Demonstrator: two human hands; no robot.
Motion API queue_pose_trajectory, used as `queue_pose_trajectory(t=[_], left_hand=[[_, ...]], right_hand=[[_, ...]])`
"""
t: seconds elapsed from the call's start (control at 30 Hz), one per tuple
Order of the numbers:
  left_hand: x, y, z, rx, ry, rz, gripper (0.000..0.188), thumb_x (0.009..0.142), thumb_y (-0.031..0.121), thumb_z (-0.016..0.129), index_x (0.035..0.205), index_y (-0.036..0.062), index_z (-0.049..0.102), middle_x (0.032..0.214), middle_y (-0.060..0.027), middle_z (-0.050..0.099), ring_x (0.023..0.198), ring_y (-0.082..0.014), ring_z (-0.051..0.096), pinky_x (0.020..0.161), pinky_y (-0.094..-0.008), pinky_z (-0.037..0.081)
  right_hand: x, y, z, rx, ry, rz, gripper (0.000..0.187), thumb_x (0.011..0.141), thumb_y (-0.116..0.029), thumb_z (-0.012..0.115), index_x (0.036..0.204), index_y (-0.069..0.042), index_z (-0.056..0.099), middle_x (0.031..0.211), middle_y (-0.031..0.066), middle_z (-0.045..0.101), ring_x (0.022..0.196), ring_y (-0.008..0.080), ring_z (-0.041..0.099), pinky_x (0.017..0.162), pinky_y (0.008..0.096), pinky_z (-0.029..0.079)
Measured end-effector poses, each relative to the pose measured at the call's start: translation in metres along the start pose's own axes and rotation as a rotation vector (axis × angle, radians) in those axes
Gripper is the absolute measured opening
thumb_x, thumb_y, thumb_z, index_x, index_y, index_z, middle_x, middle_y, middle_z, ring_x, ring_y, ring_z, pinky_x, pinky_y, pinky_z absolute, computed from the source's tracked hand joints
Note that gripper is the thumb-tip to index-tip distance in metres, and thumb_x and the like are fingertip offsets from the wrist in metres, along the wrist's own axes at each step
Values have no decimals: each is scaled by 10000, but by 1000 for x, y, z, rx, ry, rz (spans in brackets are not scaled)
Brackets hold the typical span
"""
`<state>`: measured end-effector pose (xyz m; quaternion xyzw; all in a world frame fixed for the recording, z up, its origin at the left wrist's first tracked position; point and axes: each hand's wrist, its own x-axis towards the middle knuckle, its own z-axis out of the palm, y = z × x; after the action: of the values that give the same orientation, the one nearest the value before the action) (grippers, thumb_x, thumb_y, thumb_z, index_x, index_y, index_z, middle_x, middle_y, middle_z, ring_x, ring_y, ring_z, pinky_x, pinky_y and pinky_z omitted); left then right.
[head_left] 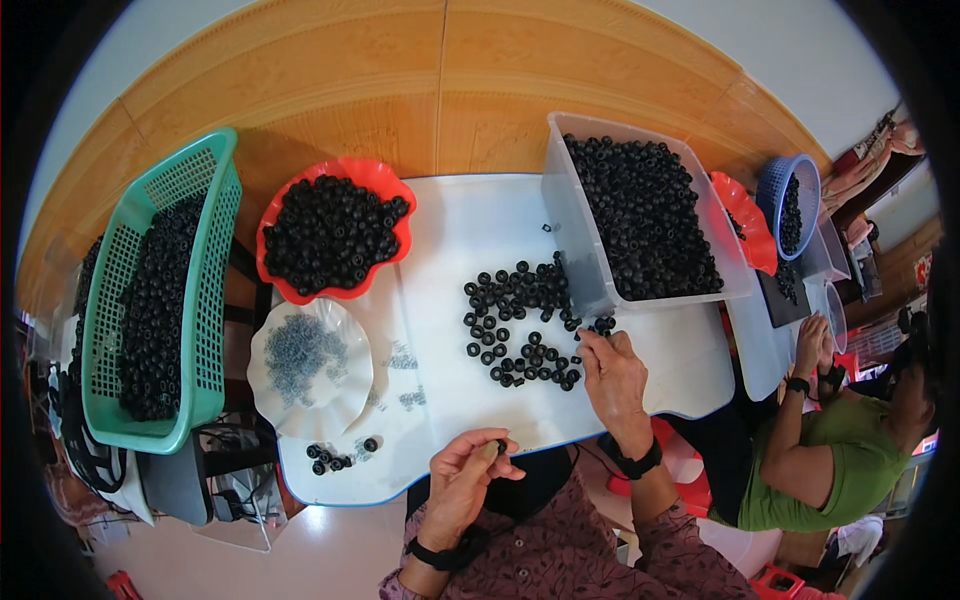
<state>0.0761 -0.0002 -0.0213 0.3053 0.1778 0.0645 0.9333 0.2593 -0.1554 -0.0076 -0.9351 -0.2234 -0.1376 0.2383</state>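
My left hand (466,484) is at the table's front edge, thumb and fingers pinched on a small black ring-shaped part (501,447). Over the table, my right hand (614,386) has its fingertips bunched at the edge of a spread of black ring-shaped parts (536,352). Whether a part is between those fingertips is hidden. A few more black parts (604,324) lie right beside them, below a translucent bin (592,285) heaped with the same kind. Left of the spread, a white scalloped dish (357,370) holds many tiny clear grey pieces (304,355).
A red scalloped bowl (402,228) and a green basket (218,330), both filled with black parts, are at the left. Several parts (328,459) lie near the table's front left edge. At the right, a person in green (835,455) sits by a purple basket (768,195).
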Motion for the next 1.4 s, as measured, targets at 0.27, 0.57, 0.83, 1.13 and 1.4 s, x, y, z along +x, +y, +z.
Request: queue_pose_trajectory(t=[0.27,0.57,0.83,1.13,1.4], left_hand=[[1,0,-3,8,-16,-14,221,979,44,494,1139,-72,593,993,-157,663,758,-133,662,751,-358,606],[-2,-1,-5,27,-19,-24,221,982,48,490,1139,-67,594,991,-159,668,751,-138,669,754,-347,602],[-7,1,-5,-1,-37,-15,224,980,39,474,1127,-73,599,985,-179,661,760,-138,636,749,-363,607],[-14,-2,-3,47,-68,-18,225,984,43,469,1136,-61,598,1000,-172,661,765,-136,636,759,-364,601],[-19,-4,-1,48,-75,-10,224,983,54,479,1138,-55,599,1000,-161,658,767,-132,634,767,-361,598]], right_hand=[[3,1,-2,-58,-99,68,173,825,-142,684,999,-139,676,842,109,561,720,307,620,604,419,493],[3,0,-2,-32,-88,11,132,814,-110,686,943,-120,660,858,112,558,724,312,616,608,418,492],[4,-2,-2,-121,-22,-150,90,792,-77,684,861,-40,639,930,141,542,826,334,593,666,433,488],[5,1,0,-77,14,-232,91,772,-60,688,843,-28,642,993,125,550,843,327,576,712,435,466],[6,5,1,-97,-21,-243,117,773,-67,691,839,-13,611,992,131,552,856,325,563,717,427,445]])
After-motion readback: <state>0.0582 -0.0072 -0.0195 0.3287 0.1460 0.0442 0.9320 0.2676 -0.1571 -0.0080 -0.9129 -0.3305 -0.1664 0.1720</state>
